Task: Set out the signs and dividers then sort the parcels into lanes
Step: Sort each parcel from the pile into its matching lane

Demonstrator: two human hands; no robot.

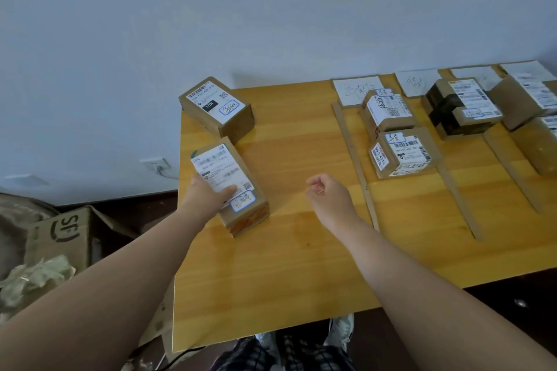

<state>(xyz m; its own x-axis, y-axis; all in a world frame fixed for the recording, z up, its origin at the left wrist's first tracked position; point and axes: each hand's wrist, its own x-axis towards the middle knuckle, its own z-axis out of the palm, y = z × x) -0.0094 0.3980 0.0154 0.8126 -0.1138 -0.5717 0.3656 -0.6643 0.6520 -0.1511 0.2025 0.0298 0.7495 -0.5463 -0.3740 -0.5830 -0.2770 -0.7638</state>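
Left hand grips the brown cardboard parcel with the white shipping label at the 9 o'clock edge of the yellow wooden table, thumb on the label. I read its long axis as 11 to 5 o'clock. Right hand hovers at its 3 o'clock, fingers curled in, holding nothing, short of the first flat cardboard divider strip. The lanes lie at 2 o'clock. I judge the left hand carries it rightward.
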